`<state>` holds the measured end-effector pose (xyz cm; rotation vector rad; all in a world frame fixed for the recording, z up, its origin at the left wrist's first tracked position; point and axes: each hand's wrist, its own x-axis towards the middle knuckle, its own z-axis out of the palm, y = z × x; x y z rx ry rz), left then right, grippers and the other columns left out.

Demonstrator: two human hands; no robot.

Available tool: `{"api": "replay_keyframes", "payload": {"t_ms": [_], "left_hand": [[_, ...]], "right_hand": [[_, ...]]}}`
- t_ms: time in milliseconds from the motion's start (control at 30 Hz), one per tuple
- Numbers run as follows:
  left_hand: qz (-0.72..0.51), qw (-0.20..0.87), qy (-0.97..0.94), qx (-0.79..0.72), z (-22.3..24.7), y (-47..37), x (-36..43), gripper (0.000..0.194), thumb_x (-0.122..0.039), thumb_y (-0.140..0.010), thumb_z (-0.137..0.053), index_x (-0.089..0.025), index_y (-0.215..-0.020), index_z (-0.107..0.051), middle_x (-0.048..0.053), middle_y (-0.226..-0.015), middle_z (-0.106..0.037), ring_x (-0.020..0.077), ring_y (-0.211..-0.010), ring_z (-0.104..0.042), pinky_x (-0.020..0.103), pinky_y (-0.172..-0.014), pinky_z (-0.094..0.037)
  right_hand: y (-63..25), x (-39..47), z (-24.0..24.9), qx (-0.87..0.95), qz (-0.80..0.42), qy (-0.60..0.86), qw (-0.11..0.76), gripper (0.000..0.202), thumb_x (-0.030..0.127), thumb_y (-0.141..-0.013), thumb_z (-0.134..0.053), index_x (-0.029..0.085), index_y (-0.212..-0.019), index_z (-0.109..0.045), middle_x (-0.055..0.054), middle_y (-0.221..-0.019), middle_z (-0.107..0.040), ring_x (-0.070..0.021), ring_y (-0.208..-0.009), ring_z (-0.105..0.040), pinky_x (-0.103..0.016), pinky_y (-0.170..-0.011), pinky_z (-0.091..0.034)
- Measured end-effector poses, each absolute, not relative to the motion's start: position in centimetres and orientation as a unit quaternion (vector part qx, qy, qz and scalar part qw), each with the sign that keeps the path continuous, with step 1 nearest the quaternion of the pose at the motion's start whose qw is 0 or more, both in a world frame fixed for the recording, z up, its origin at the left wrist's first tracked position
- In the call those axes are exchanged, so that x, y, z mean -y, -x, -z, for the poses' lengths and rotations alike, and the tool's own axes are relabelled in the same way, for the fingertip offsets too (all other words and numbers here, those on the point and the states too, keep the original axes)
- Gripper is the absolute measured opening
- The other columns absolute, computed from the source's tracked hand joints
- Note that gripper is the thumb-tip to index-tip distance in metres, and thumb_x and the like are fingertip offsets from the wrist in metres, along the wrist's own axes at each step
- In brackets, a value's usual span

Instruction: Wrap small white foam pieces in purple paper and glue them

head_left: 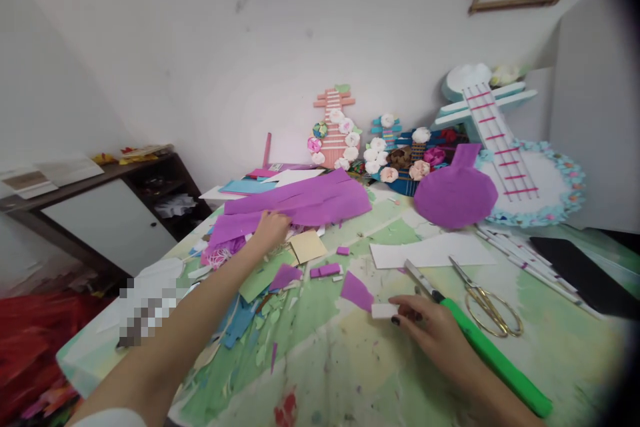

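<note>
My left hand (pixel 273 228) reaches out to a stack of purple paper sheets (pixel 320 197), its fingers curled at the near edge. In my right hand (pixel 430 323) a small white block (pixel 383 311) is pinched between thumb and fingers. Beside that block lies a cut purple paper piece (pixel 357 291). Small purple-wrapped blocks (pixel 325 271) rest farther back. Under my right wrist runs a green-handled utility knife (pixel 493 353), its blade pointing away. Gold-handled scissors (pixel 493 310) lie to its right. A purple-covered lute-shaped form (pixel 455 193) leans at the back right.
Paper scraps (pixel 270 313) litter the table's left side. A white card strip (pixel 433 251) lies behind the knife. At right are a black phone-like slab (pixel 585 273) and striped strips (pixel 540 270). Flower-decorated instrument models (pixel 335 140) stand along the wall; a large white one (pixel 515 167) leans right.
</note>
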<state>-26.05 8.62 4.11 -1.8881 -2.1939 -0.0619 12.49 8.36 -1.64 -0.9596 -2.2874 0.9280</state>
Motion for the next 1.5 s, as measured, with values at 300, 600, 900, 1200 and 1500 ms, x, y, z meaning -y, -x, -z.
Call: {"api": "replay_keyframes", "payload": {"t_ms": [300,600,900,1200,1500], "left_hand": [[-0.034,0.197,0.740,0.643,-3.1,23.8,-6.0,0.024,-0.011,-0.086,-0.045,-0.011,-0.098,-0.066,0.016,-0.099,-0.070,0.0269,-0.099,-0.062,0.042,-0.090,-0.040],[-0.024,0.241,0.779,0.578,0.0,20.3,-2.3,0.017,-0.010,-0.082,-0.050,-0.012,-0.090,-0.065,0.011,-0.082,-0.069,0.0223,-0.078,-0.063,0.040,-0.082,-0.044],[0.031,0.265,0.748,0.608,1.5,17.4,-4.1,0.034,-0.008,-0.083,-0.045,-0.009,-0.114,-0.059,0.018,-0.110,-0.066,0.0281,-0.104,-0.059,0.043,-0.086,-0.044],[0.060,0.221,0.751,0.619,1.2,16.0,-5.7,0.024,-0.022,-0.087,-0.049,-0.012,-0.102,-0.065,0.014,-0.100,-0.070,0.0260,-0.097,-0.062,0.040,-0.084,-0.045],[-0.011,0.245,0.630,0.737,-2.9,24.6,-4.8,0.046,-0.031,-0.084,-0.051,-0.011,-0.126,-0.053,0.023,-0.133,-0.052,0.0402,-0.127,-0.040,0.058,-0.097,-0.032]], "right_hand": [[-12.7,-8.5,0.5,0.835,-0.328,0.372,0.238,0.026,0.033,-0.084,-0.050,0.017,-0.093,-0.068,-0.007,-0.080,-0.068,-0.0188,-0.070,-0.061,-0.030,-0.066,-0.046],[-12.7,-9.0,0.0,0.868,-0.285,0.388,0.125,0.022,0.022,-0.076,-0.053,0.018,-0.090,-0.070,-0.007,-0.082,-0.067,-0.0227,-0.082,-0.060,-0.035,-0.075,-0.044],[-12.2,-8.4,-0.7,0.886,-0.287,0.353,0.090,0.016,0.021,-0.078,-0.056,0.018,-0.085,-0.070,-0.006,-0.082,-0.067,-0.0213,-0.081,-0.059,-0.033,-0.074,-0.043],[-13.0,-8.9,-0.1,0.878,-0.277,0.351,0.170,0.021,0.029,-0.085,-0.053,0.019,-0.096,-0.068,-0.008,-0.089,-0.069,-0.0197,-0.080,-0.063,-0.031,-0.071,-0.047],[-13.0,-11.9,-3.2,0.902,-0.160,0.373,0.147,0.021,0.021,-0.079,-0.056,0.017,-0.095,-0.069,-0.011,-0.101,-0.071,-0.0266,-0.096,-0.064,-0.041,-0.085,-0.047]]}}
